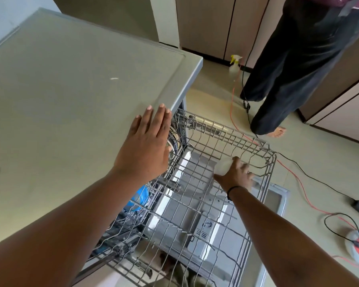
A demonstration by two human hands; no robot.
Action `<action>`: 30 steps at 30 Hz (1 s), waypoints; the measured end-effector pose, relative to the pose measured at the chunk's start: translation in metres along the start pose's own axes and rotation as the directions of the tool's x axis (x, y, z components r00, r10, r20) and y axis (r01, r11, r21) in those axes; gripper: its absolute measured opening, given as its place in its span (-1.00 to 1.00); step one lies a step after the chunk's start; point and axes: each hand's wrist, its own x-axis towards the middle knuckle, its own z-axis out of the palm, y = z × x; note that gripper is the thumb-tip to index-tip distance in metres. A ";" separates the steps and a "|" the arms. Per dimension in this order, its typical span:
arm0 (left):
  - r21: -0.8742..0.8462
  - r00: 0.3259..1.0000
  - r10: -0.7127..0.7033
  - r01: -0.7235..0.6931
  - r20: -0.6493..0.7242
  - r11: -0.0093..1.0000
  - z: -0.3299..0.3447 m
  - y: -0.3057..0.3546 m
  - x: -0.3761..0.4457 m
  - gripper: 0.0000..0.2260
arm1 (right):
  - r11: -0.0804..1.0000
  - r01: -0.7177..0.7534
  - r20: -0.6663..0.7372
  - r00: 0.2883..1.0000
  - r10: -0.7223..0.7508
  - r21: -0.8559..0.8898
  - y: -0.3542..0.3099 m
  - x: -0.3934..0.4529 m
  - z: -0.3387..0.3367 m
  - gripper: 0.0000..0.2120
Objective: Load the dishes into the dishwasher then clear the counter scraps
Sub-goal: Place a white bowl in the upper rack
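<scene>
I see my left hand (147,141) lying flat, fingers straight, on the near right edge of the grey counter (70,90). My right hand (235,175) holds a pale cup (223,165) inside the pulled-out upper rack (205,193), near its far right corner. Below lies the open dishwasher door (211,228). A blue dish (139,198) sits in the lower rack at left. Another person's dark trouser legs (294,69) stand far right, cables (311,179) trailing across the floor.

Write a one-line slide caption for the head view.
Left hand flat on the counter; right hand sets a pale cup in the pulled-out upper rack.
</scene>
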 end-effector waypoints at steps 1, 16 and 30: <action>-0.001 1.000 -0.001 0.001 -0.001 1.000 0.000 0.000 0.000 -0.28 | 1.000 0.006 -0.010 1.000 -0.006 -0.007 0.001 0.002 0.004 -0.17; -0.023 1.000 -0.003 0.002 -0.014 1.000 0.001 0.000 0.000 -0.31 | 0.992 0.109 -0.048 0.992 -0.112 -0.066 0.007 0.005 0.023 -0.10; -0.110 0.998 -0.028 0.034 0.061 0.993 -0.009 0.000 -0.005 -0.34 | 0.942 0.275 -0.211 0.926 -0.313 -0.193 0.035 -0.078 -0.041 -0.15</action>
